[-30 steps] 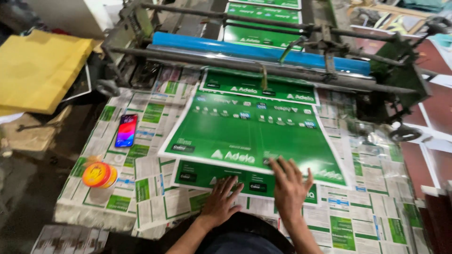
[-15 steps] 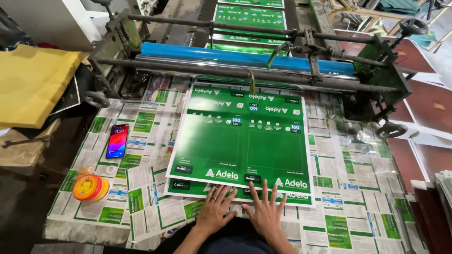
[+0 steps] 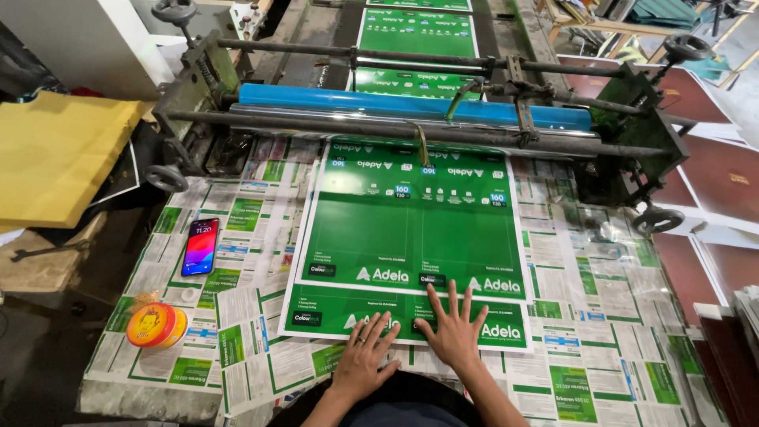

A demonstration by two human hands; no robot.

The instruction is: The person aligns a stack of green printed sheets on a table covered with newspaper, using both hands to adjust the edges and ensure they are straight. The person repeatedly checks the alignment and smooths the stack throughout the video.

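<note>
Pressing two green sheets (image 3: pixel 411 237): left hand (image 3: pixel 365 357), right hand (image 3: pixel 454 328).

So a second ago my left hand (image 3: pixel 364 357) and right hand (image 3: pixel 453 328) were spread apart on the near edge of the green printed sheet (image 3: pixel 411 229), with the sheet skewed at an angle. Now both hands sit flat close together near the middle of that edge, and the top sheet lies squarer to the blue roller (image 3: pixel 411 107), its far end up by the bar. A second green sheet (image 3: pixel 332 312) now peeks out underneath along the near edge.
</note>
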